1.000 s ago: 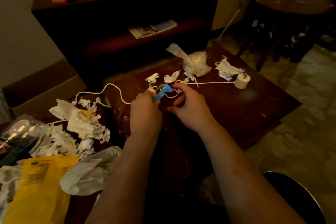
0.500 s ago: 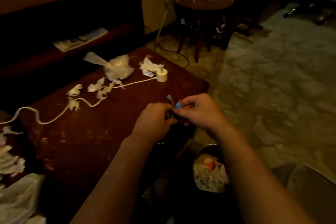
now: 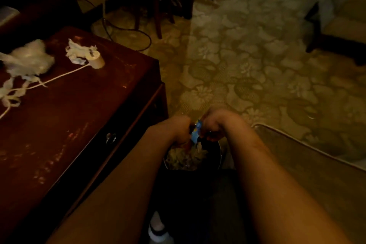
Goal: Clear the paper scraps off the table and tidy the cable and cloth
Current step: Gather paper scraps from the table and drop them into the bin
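Observation:
My left hand [image 3: 176,130] and my right hand [image 3: 217,123] are held close together over a dark round bin [image 3: 216,156] on the floor beside the table. Both pinch a small blue scrap [image 3: 195,133] between them. The bin holds crumpled white paper [image 3: 185,157]. On the dark wooden table [image 3: 65,125] a white cable [image 3: 59,77] runs to a small round plug [image 3: 97,61]. A torn paper scrap [image 3: 76,51] lies by the plug, and a crumpled white wad [image 3: 27,59] sits at the far left.
A table drawer with a ring pull [image 3: 111,137] faces the bin. Patterned carpet [image 3: 257,65] covers the floor. Dark chair legs [image 3: 158,16] and a black cord [image 3: 126,29] stand beyond the table. A cushion edge [image 3: 309,156] lies at right, an armchair [image 3: 340,16] at far right.
Both hands carried the blue scrap off the table, rightward and down, to above the bin. My view swung right, so the paper pile on the left has left the frame.

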Tool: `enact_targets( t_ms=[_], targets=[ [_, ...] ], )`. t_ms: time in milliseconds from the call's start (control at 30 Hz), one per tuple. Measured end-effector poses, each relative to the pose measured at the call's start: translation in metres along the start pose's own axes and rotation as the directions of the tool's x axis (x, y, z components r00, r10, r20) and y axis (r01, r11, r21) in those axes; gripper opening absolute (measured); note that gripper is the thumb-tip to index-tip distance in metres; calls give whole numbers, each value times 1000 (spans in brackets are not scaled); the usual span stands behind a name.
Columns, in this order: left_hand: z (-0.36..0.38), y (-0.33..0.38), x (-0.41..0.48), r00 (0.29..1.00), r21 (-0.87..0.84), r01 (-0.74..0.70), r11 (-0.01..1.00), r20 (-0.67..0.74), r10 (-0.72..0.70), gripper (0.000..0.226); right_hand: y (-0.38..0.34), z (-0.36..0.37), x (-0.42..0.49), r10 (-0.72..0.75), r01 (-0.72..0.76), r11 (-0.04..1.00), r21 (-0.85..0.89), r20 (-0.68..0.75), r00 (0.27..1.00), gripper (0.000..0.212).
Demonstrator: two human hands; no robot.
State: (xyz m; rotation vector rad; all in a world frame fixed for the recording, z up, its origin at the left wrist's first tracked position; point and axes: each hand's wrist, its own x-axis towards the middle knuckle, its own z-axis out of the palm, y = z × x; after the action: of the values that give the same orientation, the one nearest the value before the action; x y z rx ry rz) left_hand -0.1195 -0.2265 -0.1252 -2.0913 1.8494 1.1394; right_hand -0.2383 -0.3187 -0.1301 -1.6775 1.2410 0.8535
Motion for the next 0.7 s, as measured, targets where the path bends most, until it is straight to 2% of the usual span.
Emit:
enact_targets(
  t_ms=[67, 167, 300, 367, 433, 500, 567, 633, 700],
  targets=[
    [5, -1, -4, 1000, 0, -26, 1000, 10, 26, 38, -5, 0, 2, -2, 4, 999, -43, 24, 1000, 22],
    [10, -5, -15, 999, -6, -39, 999, 37, 39, 46, -15, -1, -8, -31, 41, 974, -224, 45, 999, 35],
    [16, -13, -28, 997, -11, -19, 1000, 68, 20, 46, -23, 2, -24, -91, 95, 944, -317, 26, 996, 36],
    [8, -17, -38, 1000, -56, -16, 998, 10, 16, 42, -32, 9, -28, -110, 106, 966, -235, -4, 994, 31],
    [-4, -27, -58, 997, -95, 14, 995, -72, -20, 36, -51, 18, -34, -184, 174, 980, -97, -106, 977, 27],
    [-15, -46, -86, 978, -153, 42, 987, -196, -72, 31, -81, 29, -44, -301, 306, 952, -17, -239, 923, 17],
    [-22, -71, -118, 924, -252, 62, 966, -350, -151, 29, -113, 42, -54, -401, 434, 901, 18, -350, 847, 8],
    [-22, -102, -152, 830, -399, 88, 913, -478, -289, 29, -150, 59, -64, -516, 544, 836, -64, -428, 742, 8],
    [-18, -125, -182, 721, -534, 92, 840, -546, -426, 29, -186, 80, -75, -612, 639, 760, -118, -459, 644, 6]
  ],
)
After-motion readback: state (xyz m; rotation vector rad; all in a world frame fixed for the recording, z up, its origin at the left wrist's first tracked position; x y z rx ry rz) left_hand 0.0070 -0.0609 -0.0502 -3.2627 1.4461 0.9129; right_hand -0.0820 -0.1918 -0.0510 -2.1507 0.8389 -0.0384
